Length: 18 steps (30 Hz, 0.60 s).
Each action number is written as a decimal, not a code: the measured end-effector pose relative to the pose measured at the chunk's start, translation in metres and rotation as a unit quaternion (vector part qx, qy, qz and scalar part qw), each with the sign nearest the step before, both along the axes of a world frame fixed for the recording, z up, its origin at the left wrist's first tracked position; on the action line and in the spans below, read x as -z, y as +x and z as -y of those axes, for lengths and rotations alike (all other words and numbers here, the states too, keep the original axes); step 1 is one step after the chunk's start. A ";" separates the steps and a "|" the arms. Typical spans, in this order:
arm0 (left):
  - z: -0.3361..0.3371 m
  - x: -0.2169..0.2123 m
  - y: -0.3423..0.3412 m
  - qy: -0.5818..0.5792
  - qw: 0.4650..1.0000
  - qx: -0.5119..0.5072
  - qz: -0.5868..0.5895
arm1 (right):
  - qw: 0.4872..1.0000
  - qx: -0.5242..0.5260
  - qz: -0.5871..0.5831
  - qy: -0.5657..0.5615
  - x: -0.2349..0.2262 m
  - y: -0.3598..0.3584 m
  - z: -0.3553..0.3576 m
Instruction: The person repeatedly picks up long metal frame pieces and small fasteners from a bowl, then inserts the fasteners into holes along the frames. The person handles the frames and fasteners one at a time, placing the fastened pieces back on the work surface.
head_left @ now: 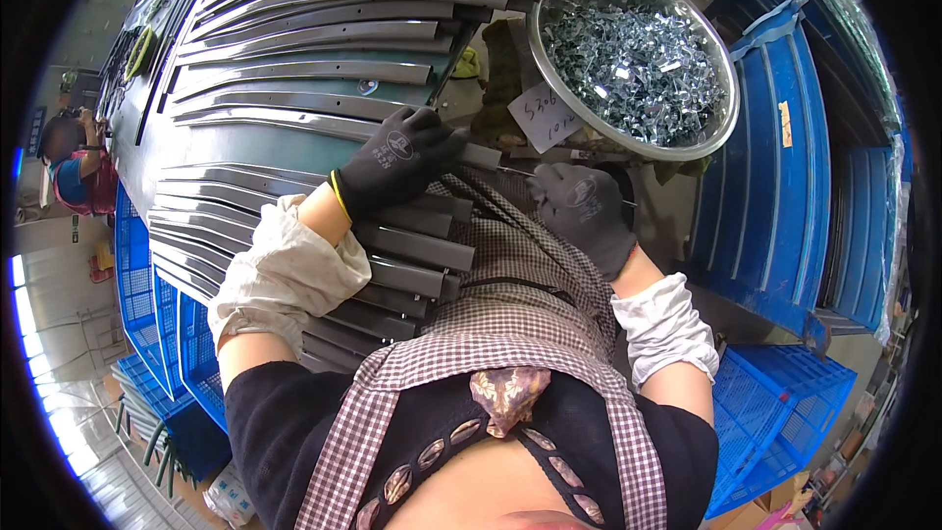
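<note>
My left hand, in a black glove with a yellow cuff edge, is closed over a long dark metal strip near its right end. That end sticks out past the table edge toward my right hand. The right hand, gloved in dark grey, has its fingers curled round a tool whose thin metal shaft points at the strip's end; the tool's grip is hidden in the palm. More dark metal strips lie side by side beyond the left hand, and others lie nearer my body.
A round metal basin full of small shiny metal clips stands at the far right, a handwritten card beside it. Blue metal racking rises at right. Blue plastic crates sit lower right. Another person is beyond the table.
</note>
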<state>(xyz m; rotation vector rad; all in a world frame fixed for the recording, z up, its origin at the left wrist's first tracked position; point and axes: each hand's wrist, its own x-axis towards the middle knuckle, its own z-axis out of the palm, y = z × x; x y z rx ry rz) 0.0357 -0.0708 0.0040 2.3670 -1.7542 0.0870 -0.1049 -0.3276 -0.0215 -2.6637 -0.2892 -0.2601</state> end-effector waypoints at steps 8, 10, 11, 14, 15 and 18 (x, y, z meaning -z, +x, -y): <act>-0.001 0.005 -0.003 -0.049 0.997 -0.002 -0.056 | 0.995 -0.029 0.027 0.090 -0.008 -0.004 0.030; -0.002 -0.005 -0.005 -0.025 0.997 0.004 -0.068 | 0.995 0.007 0.041 0.095 -0.007 -0.004 0.058; -0.006 -0.011 -0.004 -0.009 0.997 0.006 -0.071 | 0.994 0.038 0.051 0.088 -0.004 -0.001 0.070; -0.006 -0.022 -0.011 -0.014 0.994 0.084 -0.067 | 0.991 0.126 0.006 0.039 0.000 0.016 0.107; -0.005 -0.031 -0.021 -0.004 0.993 0.091 -0.079 | 0.987 0.155 -0.022 0.017 0.001 0.025 0.116; -0.016 -0.052 -0.052 0.010 0.981 0.086 -0.173 | 0.972 0.209 -0.040 -0.098 0.003 0.051 0.131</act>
